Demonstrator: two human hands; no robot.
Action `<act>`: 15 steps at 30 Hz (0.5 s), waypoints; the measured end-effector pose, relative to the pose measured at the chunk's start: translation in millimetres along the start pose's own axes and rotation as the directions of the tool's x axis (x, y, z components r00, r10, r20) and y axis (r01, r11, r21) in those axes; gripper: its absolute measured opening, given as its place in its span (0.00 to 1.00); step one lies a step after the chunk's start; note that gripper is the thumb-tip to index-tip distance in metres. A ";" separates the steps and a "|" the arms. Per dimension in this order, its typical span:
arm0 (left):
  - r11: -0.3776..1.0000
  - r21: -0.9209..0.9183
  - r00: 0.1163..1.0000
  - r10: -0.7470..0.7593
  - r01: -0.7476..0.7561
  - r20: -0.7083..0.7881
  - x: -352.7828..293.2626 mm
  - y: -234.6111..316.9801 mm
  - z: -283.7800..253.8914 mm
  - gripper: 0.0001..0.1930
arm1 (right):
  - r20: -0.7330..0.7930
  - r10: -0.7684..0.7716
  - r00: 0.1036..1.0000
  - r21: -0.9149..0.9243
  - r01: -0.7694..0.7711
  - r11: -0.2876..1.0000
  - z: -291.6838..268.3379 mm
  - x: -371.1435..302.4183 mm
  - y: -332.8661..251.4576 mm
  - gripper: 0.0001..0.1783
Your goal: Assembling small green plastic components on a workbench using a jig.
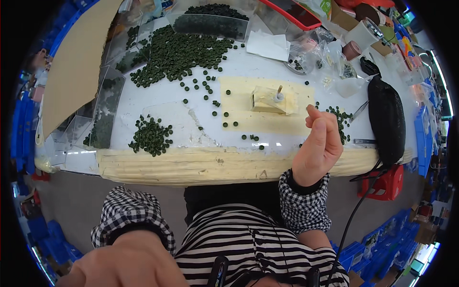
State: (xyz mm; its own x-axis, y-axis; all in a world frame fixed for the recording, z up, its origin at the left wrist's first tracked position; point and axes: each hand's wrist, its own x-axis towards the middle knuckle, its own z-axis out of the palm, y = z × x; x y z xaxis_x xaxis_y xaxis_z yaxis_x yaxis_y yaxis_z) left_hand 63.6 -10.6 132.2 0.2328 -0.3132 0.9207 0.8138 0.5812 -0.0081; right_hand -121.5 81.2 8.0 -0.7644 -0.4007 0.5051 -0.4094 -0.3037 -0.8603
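My right hand (pixel 318 143) is raised over the front right of the table, its fingers curled and thumb pressed to the forefinger. Whatever lies in that pinch, if anything, is too small to make out. Just left of it stands a tape-wrapped block (pixel 272 99) with a thin upright pin (pixel 279 89) on top. Close to the camera at the lower left, my left hand (pixel 131 263) shows its back; its fingers are cut off by the lower edge. Small dark green round pieces lie in a large heap (pixel 179 52), a front-left pile (pixel 150 136) and a pile (pixel 340 119) behind my right hand.
Clear plastic bins (pixel 210 24) of green pieces stand at the back and left, beside a cardboard sheet (pixel 76 62). A black pouch (pixel 386 122), tweezers (pixel 359 111) and plastic bags (pixel 313 48) lie on the right. A red-edged phone (pixel 299 14) and white paper (pixel 267 45) lie farther back.
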 end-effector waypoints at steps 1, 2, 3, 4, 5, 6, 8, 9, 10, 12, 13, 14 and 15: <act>0.995 -0.094 1.000 0.031 -0.031 0.002 -1.4 2.3 0.1 0.11 | 0.007 0.011 1.000 0.009 -0.011 1.000 2.0 -0.2 -1.4 0.12; 0.982 -0.181 0.998 0.056 -0.054 0.007 -1.0 3.1 -0.4 0.11 | 0.018 0.012 1.000 0.018 -0.012 1.000 4.5 0.2 -2.5 0.12; 0.963 -0.258 0.997 0.079 -0.072 0.014 -0.3 4.5 -0.8 0.11 | 0.029 0.013 0.999 0.027 -0.014 1.000 7.2 0.5 -3.4 0.12; 0.942 -0.322 0.994 0.105 -0.091 0.025 -0.2 4.0 -3.1 0.11 | 0.031 0.012 0.999 0.022 -0.013 1.000 5.4 1.0 -3.8 0.12; 0.940 -0.320 0.987 0.149 -0.122 0.059 0.4 4.0 -6.0 0.11 | 0.042 0.006 0.999 0.016 -0.007 1.000 1.5 1.4 -3.2 0.11; 0.961 -0.171 0.959 0.244 -0.219 0.142 -1.2 4.3 -12.1 0.11 | 0.053 0.000 0.999 0.011 -0.001 1.000 -3.6 1.4 -1.5 0.10; 0.924 -0.147 0.891 0.379 -0.352 0.250 5.1 1.0 -14.5 0.12 | 0.060 0.000 0.998 0.033 -0.002 0.999 -2.0 2.0 -1.5 0.09; 0.892 -0.271 0.872 0.427 -0.362 0.242 5.6 -4.3 -10.1 0.13 | 0.064 -0.005 0.998 0.032 0.003 0.999 -1.7 2.0 -1.8 0.09; 0.873 -0.338 0.887 0.426 -0.351 0.179 1.1 -8.3 -5.7 0.11 | 0.059 -0.006 0.998 0.023 0.004 1.000 -4.0 0.4 -0.8 0.09; 0.846 -0.424 0.846 0.459 -0.323 0.271 1.4 -11.6 -15.6 0.09 | 0.057 -0.012 0.998 0.006 0.012 1.000 -5.7 2.4 -0.6 0.09; 0.849 -0.436 0.814 0.466 -0.299 0.348 8.4 -3.3 -21.7 0.08 | 0.080 -0.007 0.997 0.050 0.003 0.999 2.7 2.1 -2.0 0.09; 0.912 -0.196 0.844 0.408 -0.360 0.348 4.0 9.7 -23.9 0.07 | 0.077 -0.006 0.997 0.042 0.003 0.999 0.2 2.0 -1.2 0.09; 0.933 -0.069 0.883 0.356 -0.353 0.305 3.8 18.4 -25.3 0.08 | 0.074 -0.005 0.997 0.035 0.002 0.999 -1.3 2.1 0.0 0.08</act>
State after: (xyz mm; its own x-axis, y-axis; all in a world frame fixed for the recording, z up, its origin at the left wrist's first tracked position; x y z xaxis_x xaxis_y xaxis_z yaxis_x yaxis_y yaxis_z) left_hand 92.9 -20.1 125.6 0.3329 0.1598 0.9293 0.7141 0.6009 -0.3591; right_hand -123.7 81.6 8.9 -0.7234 -0.4621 0.5129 -0.3934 -0.3346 -0.8563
